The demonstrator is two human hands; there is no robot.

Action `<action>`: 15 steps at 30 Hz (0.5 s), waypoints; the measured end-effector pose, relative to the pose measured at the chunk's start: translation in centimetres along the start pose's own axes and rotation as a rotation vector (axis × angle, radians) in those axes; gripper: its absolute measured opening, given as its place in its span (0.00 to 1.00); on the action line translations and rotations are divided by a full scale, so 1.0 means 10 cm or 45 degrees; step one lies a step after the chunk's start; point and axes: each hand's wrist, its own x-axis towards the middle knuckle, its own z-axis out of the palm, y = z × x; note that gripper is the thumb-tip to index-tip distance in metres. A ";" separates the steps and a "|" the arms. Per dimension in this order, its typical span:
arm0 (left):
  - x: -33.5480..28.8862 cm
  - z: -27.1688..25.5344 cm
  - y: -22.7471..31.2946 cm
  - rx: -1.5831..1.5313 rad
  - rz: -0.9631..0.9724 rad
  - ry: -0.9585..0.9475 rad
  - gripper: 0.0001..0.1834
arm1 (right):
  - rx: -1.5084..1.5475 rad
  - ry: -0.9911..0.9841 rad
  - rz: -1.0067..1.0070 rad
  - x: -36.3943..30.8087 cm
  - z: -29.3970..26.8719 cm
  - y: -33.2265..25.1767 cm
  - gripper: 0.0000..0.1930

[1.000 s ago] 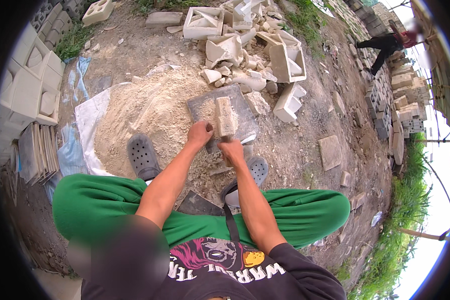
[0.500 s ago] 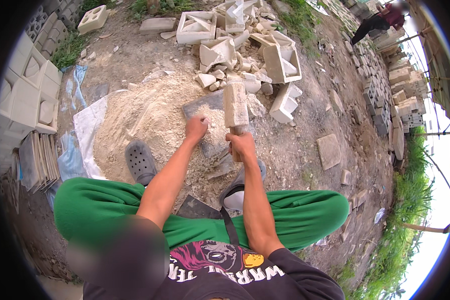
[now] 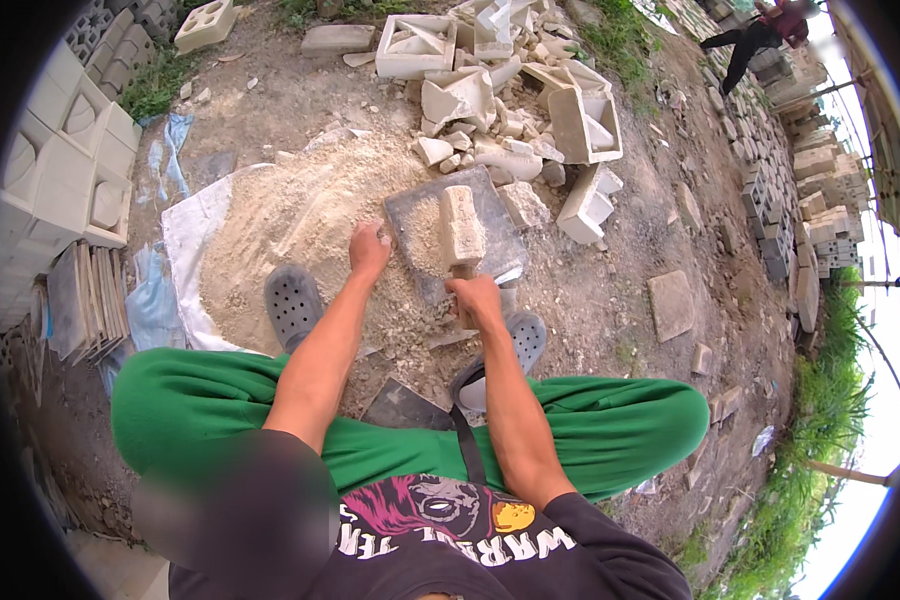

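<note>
My right hand [image 3: 477, 301] is wrapped round the handle of a wooden mallet [image 3: 462, 226]. The mallet's thick, dust-covered head is over the right part of a dark flat slab [image 3: 500, 218]. Pale crushed grit [image 3: 425, 232] lies on the slab's left part. Just off the slab's left edge, my left hand [image 3: 370, 252] is closed beside a wide heap of pale crushed powder [image 3: 290, 215]. Its fingers are curled, and whatever they may hold is hidden. The heap lies on a white sheet [image 3: 192, 225].
Broken pale blocks [image 3: 460, 100] pile up beyond the slab. Stacked blocks [image 3: 80, 130] and thin boards [image 3: 95, 300] stand at the left. My feet, in grey clogs [image 3: 293, 303], flank the work spot. A flat stone [image 3: 671, 305] lies at right; another person [image 3: 755, 45] is far right.
My left hand has moved left off the slab to the heap's edge. The mallet has come slightly nearer to me, over the slab. The view has shifted a little.
</note>
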 end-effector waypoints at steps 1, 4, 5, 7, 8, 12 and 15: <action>-0.01 -0.04 -0.07 0.025 -0.020 -0.027 0.17 | 0.090 0.021 -0.066 -0.23 -0.06 -0.22 0.17; -0.03 -0.01 -0.01 0.023 0.000 -0.080 0.16 | 0.198 0.090 -0.208 -0.28 -0.15 -0.30 0.18; -0.03 0.01 0.03 0.010 0.028 -0.088 0.15 | 0.214 0.119 -0.297 -0.23 -0.15 -0.27 0.19; -0.04 0.06 0.01 0.049 0.008 -0.077 0.14 | 0.199 0.127 -0.306 -0.12 -0.05 -0.15 0.18; -0.02 0.09 0.00 0.090 -0.011 -0.067 0.13 | 0.186 0.134 -0.313 -0.05 0.02 -0.07 0.18; 0.10 0.14 0.04 0.072 -0.070 -0.119 0.10 | 0.009 0.029 -0.081 0.20 0.13 0.23 0.19; 0.10 0.09 -0.16 0.124 -0.131 -0.137 0.08 | 0.097 -0.130 0.081 -0.07 -0.05 -0.13 0.20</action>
